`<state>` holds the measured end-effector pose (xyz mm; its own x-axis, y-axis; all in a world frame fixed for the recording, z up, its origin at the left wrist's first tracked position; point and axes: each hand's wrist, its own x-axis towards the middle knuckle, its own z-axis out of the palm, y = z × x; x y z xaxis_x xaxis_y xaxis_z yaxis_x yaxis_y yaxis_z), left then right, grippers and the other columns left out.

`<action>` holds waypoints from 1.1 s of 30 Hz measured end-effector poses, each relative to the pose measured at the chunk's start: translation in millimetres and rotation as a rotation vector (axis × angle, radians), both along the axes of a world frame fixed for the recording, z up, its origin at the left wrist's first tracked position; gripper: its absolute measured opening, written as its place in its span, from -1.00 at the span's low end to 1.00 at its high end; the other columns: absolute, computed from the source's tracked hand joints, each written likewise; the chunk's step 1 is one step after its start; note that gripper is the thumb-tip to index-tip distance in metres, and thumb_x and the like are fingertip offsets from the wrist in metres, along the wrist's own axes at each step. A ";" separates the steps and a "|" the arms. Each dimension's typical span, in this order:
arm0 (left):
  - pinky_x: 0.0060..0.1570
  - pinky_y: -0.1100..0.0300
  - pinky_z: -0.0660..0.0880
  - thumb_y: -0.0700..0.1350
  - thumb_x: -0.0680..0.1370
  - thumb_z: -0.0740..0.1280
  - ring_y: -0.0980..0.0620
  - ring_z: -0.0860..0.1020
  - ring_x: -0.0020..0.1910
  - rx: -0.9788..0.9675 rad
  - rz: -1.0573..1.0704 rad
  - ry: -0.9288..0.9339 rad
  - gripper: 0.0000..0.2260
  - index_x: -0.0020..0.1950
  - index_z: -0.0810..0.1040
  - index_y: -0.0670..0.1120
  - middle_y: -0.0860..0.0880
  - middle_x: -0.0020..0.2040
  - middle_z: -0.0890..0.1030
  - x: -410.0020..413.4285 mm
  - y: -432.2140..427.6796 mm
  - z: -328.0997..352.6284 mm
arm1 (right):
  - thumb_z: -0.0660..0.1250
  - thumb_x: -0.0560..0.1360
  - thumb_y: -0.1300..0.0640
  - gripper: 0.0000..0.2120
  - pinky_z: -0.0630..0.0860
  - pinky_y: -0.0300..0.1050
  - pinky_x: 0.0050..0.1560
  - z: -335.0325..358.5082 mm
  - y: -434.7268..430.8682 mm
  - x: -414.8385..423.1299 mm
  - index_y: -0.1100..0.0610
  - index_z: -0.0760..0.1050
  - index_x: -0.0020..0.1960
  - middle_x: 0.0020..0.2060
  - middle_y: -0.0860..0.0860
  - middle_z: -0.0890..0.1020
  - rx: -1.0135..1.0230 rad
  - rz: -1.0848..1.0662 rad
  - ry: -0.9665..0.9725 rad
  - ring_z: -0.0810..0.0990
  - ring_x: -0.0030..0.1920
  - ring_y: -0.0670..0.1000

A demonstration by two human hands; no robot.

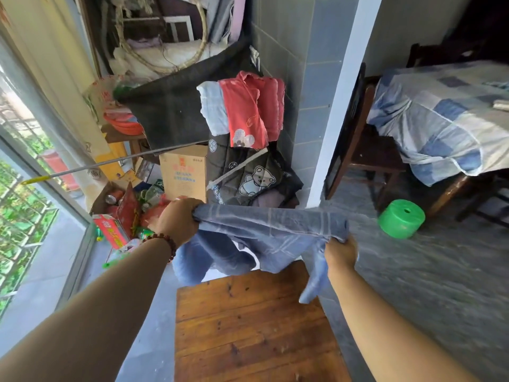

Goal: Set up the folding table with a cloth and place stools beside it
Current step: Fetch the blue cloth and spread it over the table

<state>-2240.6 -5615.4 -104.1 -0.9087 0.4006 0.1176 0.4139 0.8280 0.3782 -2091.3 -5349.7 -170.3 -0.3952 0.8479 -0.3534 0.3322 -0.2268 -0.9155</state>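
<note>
You hold the blue checked cloth (270, 227) stretched between both hands, in the air over the far end of the wooden folding table (248, 326).

Its long axis runs from side to side across your view, dipping a little toward your right, and the slack hangs in loose folds toward the tabletop. Your left hand (179, 219), with a bead bracelet (165, 242) at the wrist, has its fingers curled round one bunched end. Your right hand (340, 253) grips the other end, with a tail of fabric dangling beneath it. A green stool (400, 219) sits on the floor to the right, well apart from the table. A cardboard box (183, 172) and heaped bedding (248, 111) stand beyond the cloth.
</note>
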 end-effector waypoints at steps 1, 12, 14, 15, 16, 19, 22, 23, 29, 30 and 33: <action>-0.13 0.03 0.54 -0.36 0.34 0.26 -0.19 0.60 -0.10 -0.023 -0.003 -0.015 -0.73 -0.07 0.64 -0.12 -0.13 -0.14 0.67 2.0 -5.8 -6.3 | 0.19 0.53 0.37 -0.83 0.37 -0.38 -0.47 -3.1 -0.5 6.2 0.38 0.48 0.07 -0.35 0.05 0.44 0.023 0.019 -0.031 0.39 -0.37 0.01; -0.12 0.08 0.42 -0.39 0.31 0.26 -0.23 0.54 -0.03 -0.101 0.022 -0.203 -0.72 -0.06 0.62 -0.21 -0.21 -0.06 0.59 35.4 -39.5 -72.9 | 0.18 0.55 0.34 -0.92 0.34 -0.46 -0.54 -50.7 -15.4 33.8 0.32 0.45 -0.02 -0.20 0.13 0.49 -0.058 0.093 -0.204 0.45 -0.15 0.09; -0.11 0.07 0.41 -0.37 0.36 0.25 -0.24 0.54 -0.02 -0.098 0.062 -0.240 -0.76 -0.04 0.60 -0.22 -0.23 -0.05 0.57 36.8 -41.7 -82.1 | 0.13 0.59 0.34 -0.82 0.38 -0.42 -0.48 -58.4 -18.8 30.8 0.32 0.47 0.10 -0.17 0.13 0.52 -0.160 0.066 -0.125 0.50 -0.19 0.07; -0.12 0.07 0.40 -0.34 0.39 0.25 -0.24 0.54 -0.02 -0.100 0.085 -0.262 -0.78 -0.02 0.58 -0.23 -0.25 -0.05 0.58 37.7 -41.5 -85.4 | 0.12 0.60 0.35 -0.77 0.43 -0.35 -0.44 -62.0 -19.9 29.0 0.32 0.47 0.18 -0.20 0.13 0.53 -0.215 0.042 -0.083 0.56 -0.28 0.02; -0.13 0.08 0.39 -0.32 0.42 0.24 -0.24 0.54 -0.01 -0.103 0.113 -0.284 -0.80 0.00 0.55 -0.24 -0.26 -0.04 0.59 38.9 -40.7 -88.0 | 0.12 0.60 0.35 -0.73 0.46 -0.33 -0.46 -66.7 -21.8 26.5 0.27 0.46 0.24 -0.23 0.12 0.53 -0.274 0.016 -0.038 0.57 -0.38 -0.04; -0.20 0.10 0.33 -0.27 0.50 0.19 -0.24 0.54 0.01 -0.133 0.209 -0.350 -0.81 0.10 0.44 -0.23 -0.27 0.01 0.58 42.1 -37.2 -92.4 | 0.14 0.60 0.27 -0.68 0.53 -0.16 -0.32 -70.9 -29.3 21.0 0.03 0.44 0.29 -0.06 0.09 0.55 -0.416 0.007 0.005 0.53 -0.14 0.05; -0.18 0.13 0.35 -0.27 0.51 0.17 -0.23 0.54 0.03 -0.142 0.257 -0.389 -0.81 0.10 0.46 -0.21 -0.27 0.05 0.58 40.0 -35.4 -93.2 | 0.15 0.60 0.18 -0.69 0.51 0.04 -0.12 -71.5 -33.7 14.7 -0.03 0.43 0.30 0.12 0.07 0.49 -0.428 0.018 -0.084 0.45 0.03 0.12; -0.17 0.14 0.35 -0.27 0.52 0.16 -0.22 0.55 0.04 -0.149 0.263 -0.404 -0.81 0.07 0.50 -0.21 -0.26 0.06 0.59 38.2 -35.5 -92.6 | 0.16 0.60 0.15 -0.69 0.50 0.04 -0.09 -73.9 -34.6 12.2 -0.03 0.42 0.31 0.14 0.08 0.48 -0.418 0.023 -0.120 0.44 0.02 0.13; -0.11 0.15 0.37 -0.25 0.55 0.15 -0.19 0.53 -0.01 -0.064 0.348 -0.496 -0.79 0.04 0.55 -0.27 -0.27 0.03 0.59 32.6 -34.8 -87.5 | 0.11 0.60 0.22 -0.65 0.31 -0.16 -0.39 -78.2 -32.9 0.2 0.32 0.37 0.35 -0.32 0.07 0.39 -0.384 0.110 -0.240 0.32 -0.39 -0.01; -0.13 0.16 0.37 -0.25 0.55 0.15 -0.17 0.50 -0.07 -0.007 0.374 -0.514 -0.80 0.02 0.54 -0.26 -0.27 0.00 0.58 31.5 -34.3 -87.6 | 0.11 0.60 0.23 -0.65 0.37 -0.15 -0.36 -76.2 -33.5 -1.1 0.33 0.36 0.34 -0.25 0.11 0.45 -0.429 0.107 -0.233 0.36 -0.36 0.00; -0.15 0.15 0.35 -0.29 0.55 0.12 -0.10 0.43 -0.15 0.163 0.437 -0.586 -0.85 -0.06 0.48 -0.21 -0.20 -0.10 0.52 26.3 -30.8 -88.3 | 0.14 0.59 0.28 -0.65 0.54 0.00 -0.16 -72.7 -38.9 -10.2 0.31 0.32 0.37 0.17 0.24 0.48 -0.607 0.043 -0.084 0.51 -0.07 0.17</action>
